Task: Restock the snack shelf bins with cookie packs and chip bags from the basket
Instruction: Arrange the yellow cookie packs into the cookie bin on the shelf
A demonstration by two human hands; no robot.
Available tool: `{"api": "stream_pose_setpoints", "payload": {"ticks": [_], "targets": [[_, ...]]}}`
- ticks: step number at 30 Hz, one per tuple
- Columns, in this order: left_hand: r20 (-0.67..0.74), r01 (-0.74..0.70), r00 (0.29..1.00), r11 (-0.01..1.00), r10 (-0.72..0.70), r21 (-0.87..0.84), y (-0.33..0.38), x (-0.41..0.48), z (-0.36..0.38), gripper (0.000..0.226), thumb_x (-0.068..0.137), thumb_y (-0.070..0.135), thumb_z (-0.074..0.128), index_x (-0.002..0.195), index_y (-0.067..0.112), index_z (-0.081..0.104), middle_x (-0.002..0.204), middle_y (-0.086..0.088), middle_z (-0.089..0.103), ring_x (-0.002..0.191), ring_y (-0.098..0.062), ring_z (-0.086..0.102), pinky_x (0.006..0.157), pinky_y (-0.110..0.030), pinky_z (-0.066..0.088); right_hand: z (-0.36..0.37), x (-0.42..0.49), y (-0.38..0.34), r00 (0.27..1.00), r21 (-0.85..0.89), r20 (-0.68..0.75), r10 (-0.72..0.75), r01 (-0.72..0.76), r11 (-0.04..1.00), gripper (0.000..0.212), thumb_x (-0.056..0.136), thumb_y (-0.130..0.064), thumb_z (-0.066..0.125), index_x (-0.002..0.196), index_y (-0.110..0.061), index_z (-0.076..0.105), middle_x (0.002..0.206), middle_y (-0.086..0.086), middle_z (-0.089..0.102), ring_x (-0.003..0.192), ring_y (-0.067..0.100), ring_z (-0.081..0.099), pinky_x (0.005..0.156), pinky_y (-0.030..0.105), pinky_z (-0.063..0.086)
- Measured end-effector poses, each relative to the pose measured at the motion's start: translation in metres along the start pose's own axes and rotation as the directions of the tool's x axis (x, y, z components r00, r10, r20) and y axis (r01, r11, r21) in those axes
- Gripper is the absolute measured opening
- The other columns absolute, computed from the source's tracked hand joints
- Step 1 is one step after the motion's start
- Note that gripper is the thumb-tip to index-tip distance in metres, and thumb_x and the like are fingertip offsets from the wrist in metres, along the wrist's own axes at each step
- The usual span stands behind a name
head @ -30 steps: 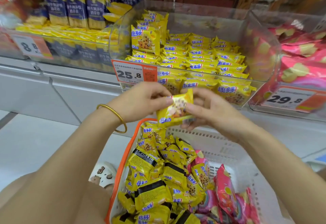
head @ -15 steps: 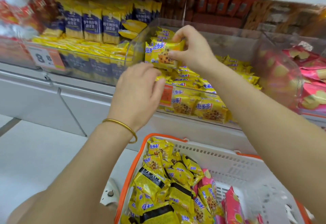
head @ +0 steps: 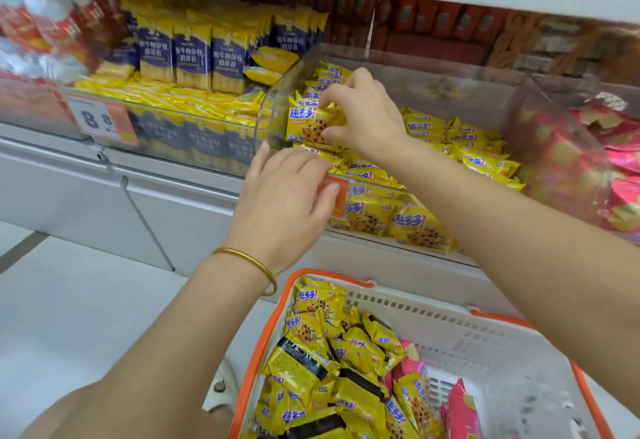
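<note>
In clear bin (head: 450, 92): cookie packs (head: 467, 148) | right hand (head: 363, 116) pinches upright pack (head: 304, 123)

We see a white shelf (head: 180, 193) w/ three clear bins side by side on it. Left bin (head: 207, 141) holds blue-and-yellow packs (head: 194, 54), upright at the back, flat in front, w/ an 8.8 price tag (head: 100, 120) on its front. Mid bin (head: 450, 89) holds yellow cookie packs (head: 485, 163); right bin (head: 554, 168) holds pink chip bags (head: 623, 158). Below us, pale floor (head: 69, 317)
</note>
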State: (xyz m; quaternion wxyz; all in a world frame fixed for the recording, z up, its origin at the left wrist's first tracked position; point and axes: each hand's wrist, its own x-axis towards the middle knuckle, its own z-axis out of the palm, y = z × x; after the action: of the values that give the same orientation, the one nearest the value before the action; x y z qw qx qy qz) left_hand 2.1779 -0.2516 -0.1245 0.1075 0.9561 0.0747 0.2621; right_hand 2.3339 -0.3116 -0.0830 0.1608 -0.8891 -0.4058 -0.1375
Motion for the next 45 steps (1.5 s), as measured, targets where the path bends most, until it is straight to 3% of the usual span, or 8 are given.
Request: {"api": "stream_pose_setpoints", "payload": {"ticks": [10, 17, 27, 30, 33, 35, 39, 45], "targets": [[0.001, -0.046, 0.999, 0.999, 0.046, -0.019, 0.006, -0.023, -0.014, 0.031, 0.085, 0.035, 0.040, 0.088, 0.017, 0.065, 0.086, 0.001, 0.063, 0.084, -0.027, 0.055, 0.071, -0.042, 0.047, -0.040, -0.125, -0.017, 0.953, 0.461, -0.283, 0.110, 0.035, 0.887, 0.012, 0.079, -0.012, 0.060, 0.083, -0.024, 0.062, 0.078, -0.008, 0.056, 0.063, 0.003, 0.050, 0.066, 0.029, 0.045], [0.423, 0.020, 0.904, 0.996, -0.056, 0.091, 0.014, -0.036, 0.001, 0.021, 0.091, 0.030, 0.047, 0.095, 0.021, 0.065, 0.095, 0.000, 0.065, 0.089, -0.023, 0.058, 0.073, -0.039, 0.051, 0.098, -0.211, -0.026, 0.714, 0.169, 0.691, 0.115, -0.313, 0.935, 0.049, 0.081, -0.047, 0.067, 0.120, -0.020, 0.055, 0.119, 0.003, 0.055, 0.111, 0.023, 0.054, 0.088, 0.038, 0.048], [0.579, 0.015, 0.814, 0.999, -0.035, 0.040, 0.011, -0.036, 0.007, 0.022, 0.093, 0.032, 0.048, 0.108, 0.025, 0.062, 0.102, 0.005, 0.065, 0.094, -0.018, 0.058, 0.082, -0.038, 0.050, 0.127, -0.244, -0.025, 0.813, 0.141, 0.551, 0.187, -0.312, 0.939, 0.058, 0.076, -0.043, 0.072, 0.120, -0.016, 0.048, 0.119, 0.001, 0.042, 0.106, 0.020, 0.050, 0.076, 0.033, 0.047], [0.675, -0.004, 0.738, 1.000, 0.013, -0.014, 0.009, -0.037, 0.013, 0.027, 0.094, 0.033, 0.050, 0.118, 0.025, 0.058, 0.118, 0.004, 0.061, 0.103, -0.015, 0.056, 0.090, -0.030, 0.046, 0.115, -0.239, -0.006, 0.673, 0.464, 0.687, 0.273, -0.695, 0.549, 0.046, 0.073, -0.038, 0.075, 0.107, -0.013, 0.057, 0.103, 0.002, 0.056, 0.085, 0.014, 0.055, 0.065, 0.026, 0.046], [0.722, -0.025, 0.688, 0.996, 0.076, -0.081, 0.011, -0.037, 0.014, 0.042, 0.091, 0.032, 0.057, 0.132, 0.026, 0.049, 0.136, 0.007, 0.048, 0.122, -0.010, 0.045, 0.095, -0.020, 0.033, 0.093, -0.235, 0.019, 0.495, 0.472, 0.867, -0.054, -0.851, -0.231, 0.041, 0.065, -0.033, 0.077, 0.098, -0.013, 0.062, 0.088, 0.006, 0.059, 0.069, 0.015, 0.055, 0.056, 0.023, 0.045], [0.728, 0.047, 0.679, 0.984, 0.094, -0.170, 0.015, -0.036, 0.013, 0.047, 0.088, 0.031, 0.062, 0.133, 0.028, 0.048, 0.134, 0.010, 0.049, 0.122, -0.007, 0.046, 0.092, -0.016, 0.034, 0.079, -0.233, 0.031, 0.506, 0.373, 0.811, -0.294, -0.834, -0.407, 0.048, 0.065, -0.034, 0.075, 0.105, -0.009, 0.065, 0.086, 0.008, 0.058, 0.068, 0.017, 0.055, 0.058, 0.024, 0.048], [0.686, 0.250, 0.714, 0.864, 0.140, -0.437, 0.024, -0.031, 0.008, 0.025, 0.084, 0.016, 0.068, 0.107, 0.020, 0.060, 0.101, 0.001, 0.065, 0.093, -0.012, 0.063, 0.082, -0.023, 0.051, 0.047, -0.221, 0.041, 0.550, 0.436, 0.739, -0.388, -0.830, -0.347, 0.054, 0.070, -0.038, 0.072, 0.113, -0.006, 0.063, 0.095, 0.015, 0.063, 0.074, 0.022, 0.061, 0.063, 0.030, 0.053], [0.486, 0.297, 0.869, 0.691, 0.089, -0.659, 0.025, -0.018, -0.011, 0.016, 0.084, 0.011, 0.064, 0.099, 0.014, 0.058, 0.093, -0.010, 0.064, 0.079, -0.014, 0.060, 0.074, -0.031, 0.052, -0.019, -0.181, 0.040, 0.856, 0.860, 0.481, 0.191, -0.503, 0.088, 0.045, 0.085, -0.056, 0.046, 0.095, -0.019, 0.070, 0.094, 0.003, 0.072, 0.081, 0.022, 0.065, 0.071, 0.032, 0.055]]}}
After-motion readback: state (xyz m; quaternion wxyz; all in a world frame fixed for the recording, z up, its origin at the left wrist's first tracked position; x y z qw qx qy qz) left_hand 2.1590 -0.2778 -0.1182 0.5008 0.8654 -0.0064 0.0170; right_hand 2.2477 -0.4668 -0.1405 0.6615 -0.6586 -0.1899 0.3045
